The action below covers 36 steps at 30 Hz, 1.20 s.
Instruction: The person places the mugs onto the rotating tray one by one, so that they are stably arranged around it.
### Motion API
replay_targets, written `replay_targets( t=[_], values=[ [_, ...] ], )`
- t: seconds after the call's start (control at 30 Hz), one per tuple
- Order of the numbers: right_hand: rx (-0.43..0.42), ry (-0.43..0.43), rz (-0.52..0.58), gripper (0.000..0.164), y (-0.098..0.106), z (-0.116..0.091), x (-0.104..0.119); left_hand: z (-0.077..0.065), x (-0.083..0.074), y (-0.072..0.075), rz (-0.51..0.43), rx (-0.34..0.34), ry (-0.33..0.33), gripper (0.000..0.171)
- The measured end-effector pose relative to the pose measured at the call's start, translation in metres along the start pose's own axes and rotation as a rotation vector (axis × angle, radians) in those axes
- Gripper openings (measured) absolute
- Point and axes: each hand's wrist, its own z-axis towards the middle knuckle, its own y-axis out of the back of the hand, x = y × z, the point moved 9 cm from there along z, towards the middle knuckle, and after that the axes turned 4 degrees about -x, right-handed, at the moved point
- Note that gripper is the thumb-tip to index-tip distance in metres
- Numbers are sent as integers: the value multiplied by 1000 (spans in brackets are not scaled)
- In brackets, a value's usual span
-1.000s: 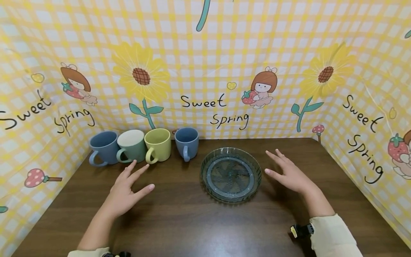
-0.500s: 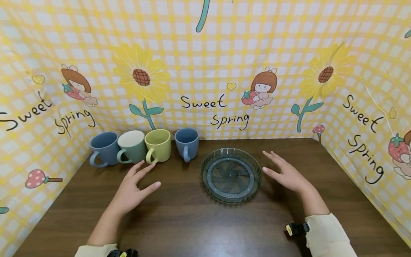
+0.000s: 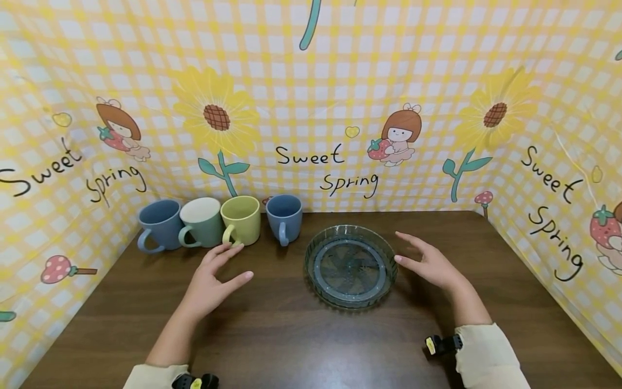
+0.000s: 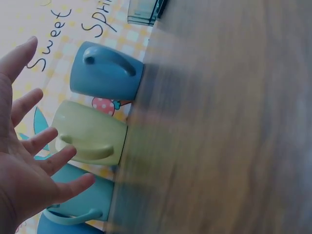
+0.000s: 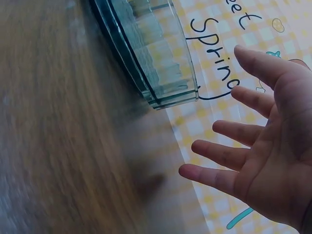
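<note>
Fingers spread wide on both hands, nothing held. Left hand (image 3: 210, 282) hovers w/ fingertips just short of the matte yellow-green mug (image 3: 240, 220) – smooth, cylindrical. Right hand (image 3: 430, 263) has fingertips just beside the round ribbed glass dish (image 3: 351, 266) on the dark wood-grain table (image 3: 301, 340).

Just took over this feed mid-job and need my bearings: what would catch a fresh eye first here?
A row of four mugs, blue, pale green, yellow-green and blue, stands at the back left of the dark wooden table. A clear ribbed glass dish sits empty at the middle. The left hand hovers open just before the yellow-green mug, the right hand open beside the dish's right rim.
</note>
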Motion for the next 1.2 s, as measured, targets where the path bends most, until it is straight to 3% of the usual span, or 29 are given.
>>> replay_targets(
  t=[0.4,0.77,0.97,1.2],
  values=[
    [-29,27,108,62,-5,5,-2,7,0,-15,-97,28,39,64],
    [-12,-8,222,63,-11,7,-9,18,4,-25,-243,-28,127,60],
    [-10,-9,264,60,-13,9,-10,24,3,-31,-311,-66,139,58],
    [7,-57,351,58,-18,9,-13,27,15,-45,-436,-70,278,60]
  ],
)
